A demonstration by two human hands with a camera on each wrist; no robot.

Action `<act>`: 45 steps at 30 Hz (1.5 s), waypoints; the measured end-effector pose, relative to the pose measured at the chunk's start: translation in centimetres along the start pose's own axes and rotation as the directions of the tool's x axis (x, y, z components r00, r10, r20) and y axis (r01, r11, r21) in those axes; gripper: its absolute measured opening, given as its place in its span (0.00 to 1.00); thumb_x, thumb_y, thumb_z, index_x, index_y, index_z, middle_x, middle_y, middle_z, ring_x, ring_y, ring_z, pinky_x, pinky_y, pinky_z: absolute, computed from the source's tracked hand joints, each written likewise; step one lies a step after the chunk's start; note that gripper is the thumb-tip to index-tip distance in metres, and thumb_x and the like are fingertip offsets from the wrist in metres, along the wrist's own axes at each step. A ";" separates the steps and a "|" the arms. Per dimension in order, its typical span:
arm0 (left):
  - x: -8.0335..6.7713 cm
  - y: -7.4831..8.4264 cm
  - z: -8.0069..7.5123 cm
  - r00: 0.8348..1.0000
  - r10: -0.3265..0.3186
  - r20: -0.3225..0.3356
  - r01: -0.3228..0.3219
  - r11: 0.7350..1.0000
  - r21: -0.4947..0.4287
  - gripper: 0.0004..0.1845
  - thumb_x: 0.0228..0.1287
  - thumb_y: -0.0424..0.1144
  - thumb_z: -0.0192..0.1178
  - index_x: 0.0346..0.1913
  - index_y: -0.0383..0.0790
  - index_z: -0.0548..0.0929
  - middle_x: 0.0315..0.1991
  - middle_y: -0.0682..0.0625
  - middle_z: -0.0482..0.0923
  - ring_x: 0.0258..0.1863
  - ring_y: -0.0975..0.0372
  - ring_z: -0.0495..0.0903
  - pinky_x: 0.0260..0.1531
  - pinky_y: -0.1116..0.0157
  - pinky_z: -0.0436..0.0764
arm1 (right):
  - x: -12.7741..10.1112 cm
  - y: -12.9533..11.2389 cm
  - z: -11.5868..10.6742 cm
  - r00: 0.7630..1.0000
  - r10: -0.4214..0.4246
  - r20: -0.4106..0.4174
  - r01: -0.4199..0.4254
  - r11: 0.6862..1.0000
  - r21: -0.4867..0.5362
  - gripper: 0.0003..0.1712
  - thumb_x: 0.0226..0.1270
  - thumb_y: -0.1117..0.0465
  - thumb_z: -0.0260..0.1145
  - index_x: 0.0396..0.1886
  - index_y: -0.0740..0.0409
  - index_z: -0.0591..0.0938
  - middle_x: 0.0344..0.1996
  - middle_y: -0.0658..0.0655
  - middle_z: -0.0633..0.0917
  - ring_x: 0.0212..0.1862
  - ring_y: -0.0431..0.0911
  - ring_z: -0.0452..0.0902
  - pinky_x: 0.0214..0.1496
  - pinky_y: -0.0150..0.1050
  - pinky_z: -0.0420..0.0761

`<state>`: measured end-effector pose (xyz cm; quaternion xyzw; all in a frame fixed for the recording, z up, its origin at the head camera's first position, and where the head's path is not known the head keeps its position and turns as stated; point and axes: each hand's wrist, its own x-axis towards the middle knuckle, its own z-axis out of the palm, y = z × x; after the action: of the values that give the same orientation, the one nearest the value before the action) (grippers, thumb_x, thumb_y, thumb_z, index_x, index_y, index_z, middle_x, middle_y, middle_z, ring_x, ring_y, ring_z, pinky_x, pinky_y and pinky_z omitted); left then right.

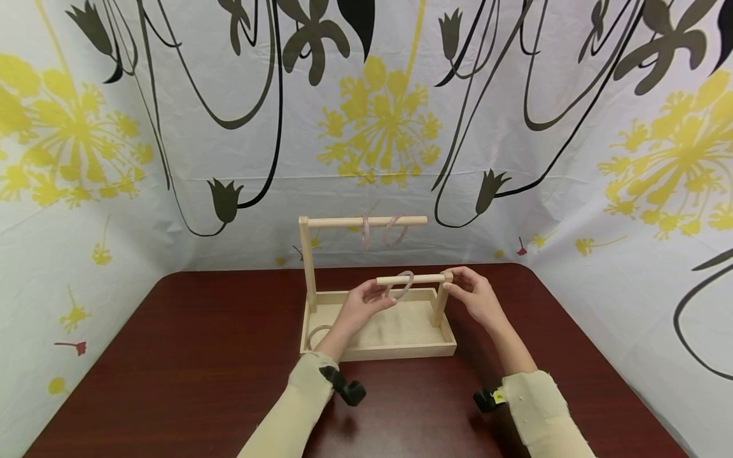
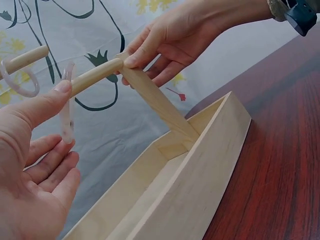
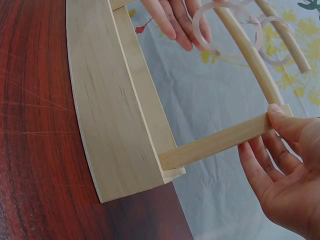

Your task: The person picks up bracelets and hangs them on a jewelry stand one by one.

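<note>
Nearest the bottom of the head view, our two sleeves reach up over the dark surface (image 1: 200, 356) toward the wooden tray (image 1: 401, 348) at center frame. Just beyond, our left hand (image 1: 363, 304) pinches a pale ring (image 1: 401, 284) that already hangs around the low rod (image 1: 409, 279), thumb on one side and fingers (image 2: 52, 165) loosely curled behind it. Our right hand (image 1: 472, 294) grips the top of the short post (image 1: 439, 308), fingertips closed on the joint where the rod meets it. We judge the ring is being slid along this rod; the next move calls for a steady post and a clean release. Farther back, at upper center, two more rings (image 1: 380, 230) hang on the high rod (image 1: 366, 221). Another ring (image 1: 314, 336) lies in the tray's left corner.
</note>
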<state>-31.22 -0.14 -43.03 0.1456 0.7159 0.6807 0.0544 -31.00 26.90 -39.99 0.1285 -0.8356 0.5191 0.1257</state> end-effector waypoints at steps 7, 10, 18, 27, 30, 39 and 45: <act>0.1 -0.1 0.6 0.999 -0.007 0.031 0.008 1.000 -0.010 0.32 0.65 0.39 0.67 0.70 0.36 0.71 0.68 0.40 0.73 0.67 0.48 0.74 0.65 0.53 0.76 | 0.0 0.2 0.1 1.000 -0.006 -0.006 0.006 1.000 0.002 0.18 0.68 0.66 0.67 0.54 0.71 0.79 0.46 0.64 0.85 0.42 0.27 0.77 0.44 0.23 0.78; 0.3 -0.2 0.8 0.999 -0.010 0.047 0.012 0.999 -0.033 0.29 0.66 0.37 0.66 0.68 0.38 0.73 0.68 0.41 0.73 0.66 0.49 0.75 0.63 0.54 0.77 | 0.0 0.3 0.1 1.000 -0.020 -0.010 0.020 1.000 0.007 0.17 0.68 0.66 0.67 0.53 0.71 0.80 0.42 0.54 0.86 0.42 0.27 0.78 0.45 0.23 0.78; 0.3 -0.2 1.1 0.997 -0.006 0.075 0.010 0.998 -0.063 0.28 0.66 0.35 0.65 0.68 0.37 0.72 0.70 0.40 0.70 0.65 0.47 0.76 0.62 0.55 0.78 | 0.1 0.4 0.1 1.000 -0.028 -0.005 0.029 1.000 0.010 0.17 0.68 0.65 0.67 0.53 0.71 0.79 0.40 0.44 0.85 0.42 0.27 0.78 0.45 0.23 0.78; 0.0 -0.5 0.9 0.996 0.003 0.084 0.000 0.999 -0.037 0.29 0.69 0.37 0.64 0.70 0.36 0.70 0.70 0.41 0.71 0.68 0.46 0.73 0.64 0.54 0.77 | -0.4 -0.9 0.0 1.000 -0.011 0.004 0.011 1.000 0.001 0.17 0.68 0.68 0.66 0.54 0.72 0.79 0.48 0.69 0.84 0.43 0.28 0.77 0.45 0.23 0.77; 0.0 -0.6 0.7 0.997 0.005 0.080 -0.002 0.999 -0.032 0.29 0.69 0.37 0.63 0.70 0.37 0.69 0.70 0.41 0.70 0.68 0.45 0.72 0.64 0.54 0.76 | -0.3 -0.5 0.0 1.000 -0.005 -0.003 0.005 1.000 0.003 0.18 0.68 0.67 0.67 0.55 0.71 0.79 0.49 0.69 0.84 0.43 0.27 0.77 0.45 0.23 0.77; -0.7 -0.8 -0.3 0.998 -0.002 0.057 0.003 1.000 -0.016 0.31 0.69 0.36 0.63 0.72 0.37 0.67 0.71 0.39 0.69 0.67 0.46 0.73 0.64 0.53 0.77 | -0.1 0.0 0.1 1.000 -0.013 -0.016 0.013 1.000 -0.013 0.18 0.68 0.65 0.68 0.54 0.70 0.80 0.46 0.62 0.86 0.42 0.26 0.77 0.45 0.22 0.76; -1.0 -0.7 -1.2 1.000 0.007 0.023 -0.007 1.000 -0.010 0.32 0.68 0.35 0.64 0.72 0.38 0.67 0.70 0.38 0.69 0.66 0.46 0.74 0.63 0.52 0.77 | -0.1 0.2 0.1 0.999 -0.025 -0.024 0.025 0.999 -0.020 0.17 0.68 0.64 0.68 0.53 0.70 0.80 0.43 0.53 0.86 0.42 0.26 0.77 0.45 0.22 0.76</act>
<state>-30.67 -1.62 -43.73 0.1557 0.7114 0.6826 0.0611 -30.99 26.94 -40.24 0.1314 -0.8375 0.5106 0.1438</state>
